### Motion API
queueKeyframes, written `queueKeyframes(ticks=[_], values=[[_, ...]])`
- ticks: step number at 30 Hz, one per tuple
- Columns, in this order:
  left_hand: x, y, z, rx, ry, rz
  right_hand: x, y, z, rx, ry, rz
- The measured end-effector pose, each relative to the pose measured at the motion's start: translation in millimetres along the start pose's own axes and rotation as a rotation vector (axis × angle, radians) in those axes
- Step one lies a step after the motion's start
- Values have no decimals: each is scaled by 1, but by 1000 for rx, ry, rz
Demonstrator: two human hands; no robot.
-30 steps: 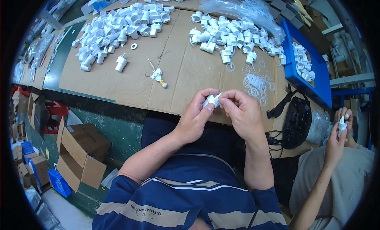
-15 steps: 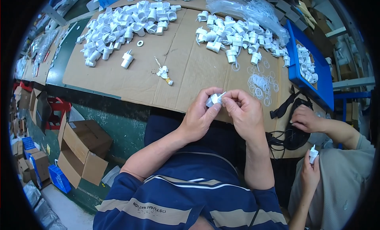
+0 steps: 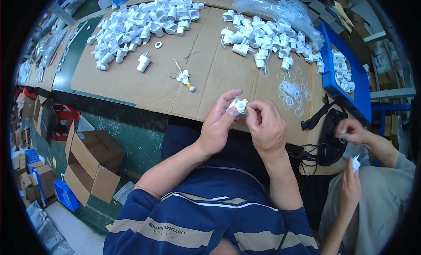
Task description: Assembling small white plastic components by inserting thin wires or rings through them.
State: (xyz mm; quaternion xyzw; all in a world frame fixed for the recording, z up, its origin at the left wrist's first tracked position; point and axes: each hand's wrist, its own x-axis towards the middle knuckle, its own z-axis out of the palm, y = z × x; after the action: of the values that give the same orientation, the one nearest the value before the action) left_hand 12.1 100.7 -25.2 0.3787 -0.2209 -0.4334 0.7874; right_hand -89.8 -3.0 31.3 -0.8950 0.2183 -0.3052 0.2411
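Note:
A white plastic fitting (image 3: 238,105) is gripped between the thumb and fingers of my left hand (image 3: 218,123), just over the table's near edge. My right hand (image 3: 268,127) is closed in a pinch beside the fitting's narrow end; whatever sits between its fingertips is too small to make out. Thin clear rings (image 3: 290,93) lie in a loose heap beyond my right hand. Farther back is a pile of white fittings with thin stems (image 3: 263,37). A larger pile of white fittings (image 3: 131,31) spreads at the far left, with a single fitting (image 3: 143,62) standing in front.
A white, yellow-ended small tool (image 3: 184,78) and a white washer (image 3: 158,44) lie on the cardboard-covered table. At right are a blue tray (image 3: 326,79) and a black bag (image 3: 332,143). A co-worker's hand (image 3: 349,189) holds another fitting. Open cartons (image 3: 92,167) stand on the floor.
The fitting has turned in my left hand, showing more of its finned face. My right fingertips have shifted slightly. The co-worker's hand has lifted off the black bag.

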Motion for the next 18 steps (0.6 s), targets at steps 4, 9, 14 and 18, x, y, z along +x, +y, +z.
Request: queueKeyframes(ticks=[4,9,14,18], values=[[-2,1,0,-397,-51,-118,0,1,6,-94,83,-117],[-2,4,-1,-514,-86,-128,6,1,8,-117,153,-216],[-2,2,-3,-456,-100,-99,7,-1,4,-13,111,-102],[-4,1,-9,-206,-121,3,4,-4,0,265,15,131]])
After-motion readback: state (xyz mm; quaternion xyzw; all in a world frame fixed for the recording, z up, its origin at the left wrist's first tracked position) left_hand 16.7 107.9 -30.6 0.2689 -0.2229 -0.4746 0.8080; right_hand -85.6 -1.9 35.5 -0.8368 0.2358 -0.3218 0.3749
